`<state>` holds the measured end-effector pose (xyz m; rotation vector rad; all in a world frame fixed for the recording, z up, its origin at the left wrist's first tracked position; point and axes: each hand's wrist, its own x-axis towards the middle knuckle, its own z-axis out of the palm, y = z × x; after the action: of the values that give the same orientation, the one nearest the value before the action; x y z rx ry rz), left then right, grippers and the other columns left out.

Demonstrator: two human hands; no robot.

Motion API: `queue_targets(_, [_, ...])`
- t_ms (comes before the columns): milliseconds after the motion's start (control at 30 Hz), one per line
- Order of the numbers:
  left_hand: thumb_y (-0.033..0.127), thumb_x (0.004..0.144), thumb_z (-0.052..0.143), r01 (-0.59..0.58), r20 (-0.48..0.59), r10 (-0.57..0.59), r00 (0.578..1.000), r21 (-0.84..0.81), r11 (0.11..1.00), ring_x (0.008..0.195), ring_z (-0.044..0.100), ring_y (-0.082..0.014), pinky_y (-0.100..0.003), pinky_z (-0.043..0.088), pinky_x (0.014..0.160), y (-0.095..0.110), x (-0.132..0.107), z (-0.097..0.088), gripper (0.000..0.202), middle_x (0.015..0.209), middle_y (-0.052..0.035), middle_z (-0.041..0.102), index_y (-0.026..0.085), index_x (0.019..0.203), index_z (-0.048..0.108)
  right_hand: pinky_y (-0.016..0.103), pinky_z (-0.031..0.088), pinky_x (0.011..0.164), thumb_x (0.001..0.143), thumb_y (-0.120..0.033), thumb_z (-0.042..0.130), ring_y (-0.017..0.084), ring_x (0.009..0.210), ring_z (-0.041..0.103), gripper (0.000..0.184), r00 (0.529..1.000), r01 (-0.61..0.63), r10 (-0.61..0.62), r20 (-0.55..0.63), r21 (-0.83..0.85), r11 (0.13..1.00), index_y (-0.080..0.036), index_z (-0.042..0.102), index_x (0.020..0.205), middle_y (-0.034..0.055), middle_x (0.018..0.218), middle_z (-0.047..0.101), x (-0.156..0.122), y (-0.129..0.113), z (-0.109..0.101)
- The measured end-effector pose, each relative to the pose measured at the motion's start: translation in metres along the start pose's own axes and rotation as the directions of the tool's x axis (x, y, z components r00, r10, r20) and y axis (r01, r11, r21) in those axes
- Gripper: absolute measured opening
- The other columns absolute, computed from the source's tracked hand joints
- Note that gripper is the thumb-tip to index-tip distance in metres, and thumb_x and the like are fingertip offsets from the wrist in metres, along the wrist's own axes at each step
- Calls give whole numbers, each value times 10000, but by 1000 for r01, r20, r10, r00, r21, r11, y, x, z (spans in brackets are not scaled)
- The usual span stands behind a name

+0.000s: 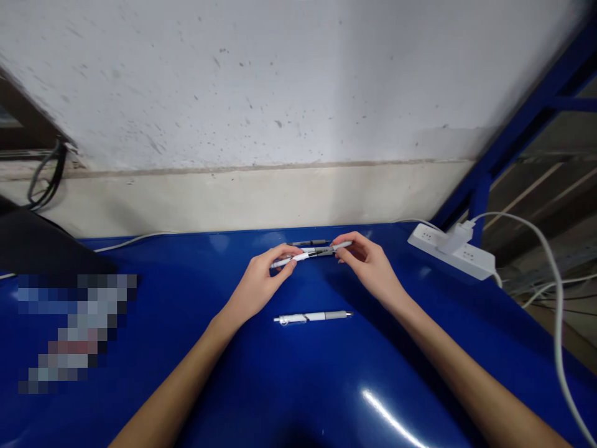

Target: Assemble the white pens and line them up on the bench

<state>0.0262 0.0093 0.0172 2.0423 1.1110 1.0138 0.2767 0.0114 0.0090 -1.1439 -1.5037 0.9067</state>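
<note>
Head view, left hand (259,280): fingers pinching white pen barrel (298,258), thin dark end pointing right.
Head view, right hand (368,266): fingers pinching short pale pen piece (344,246), just right of barrel.
Head view, blue table (261,386): whole white pen (314,318) lying nearer than both hands.

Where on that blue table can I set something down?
In front of the nearest white pen, between the forearms, the blue table is bare. Another free patch lies between the power strip and right hand. Pens crowd around that hand and the left hand.
</note>
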Motion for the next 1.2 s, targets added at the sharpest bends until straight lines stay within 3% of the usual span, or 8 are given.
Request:
queue_targets(267, [258,1018,587,-17,63,20,998,-37,999,1122,714,-227,-365,537,1015,1,-3,9,221,1224,-35,761,254,1189,725,337,535,810,938,-361,677,193,853,693,147,991,5,-2,132,-19,1000,-238,716,1007,39,1025,753,-11,-7,11])
queue_targets(433, [260,1027,575,-23,63,26,998,-55,998,1123,712,-226,-347,548,969,1,-3,9,224,1221,-36,767,249,1177,741,324,527,786,918,-387,709,181,802,678,156,989,6,0,148,-41,999,-235,715,953,24,971,744,-12,-12,12])
queue_targets(667, [262,1010,620,-75,49,76,996,-27,997,1033,731,-212,-311,559,854,-2,-3,10,210,1192,-34,780,252,1173,751,303,474,661,1038,-494,506,161,574,595,328,971,-93,95,218,-21,995,-218,684,1019,-28,583,614,-12,-11,14])
queue_targets(867, [249,1012,614,-41,28,42,999,-28,999,1067,717,-216,-308,551,860,-1,-2,8,214,1209,-38,773,244,1171,757,283,429,666,992,-383,582,133,672,534,203,983,-58,66,170,-53,997,-244,675,1108,-14,821,606,-10,-9,9])
queue_targets(1033, [231,992,643,-58,34,59,998,-33,998,1000,719,-205,-300,548,817,2,-2,7,202,1204,-44,773,242,1153,765,280,310,551,1037,-473,489,128,535,400,298,968,-136,140,207,-35,990,-228,644,1104,-57,605,474,-10,-9,7])
queue_targets(1200, [239,1000,633,-42,22,42,999,-23,999,1043,714,-215,-308,544,838,2,-2,5,203,1196,-41,773,247,1155,763,282,388,636,979,-370,571,140,663,506,199,981,-80,86,172,-39,996,-234,660,1094,-19,777,568,-8,-6,5])
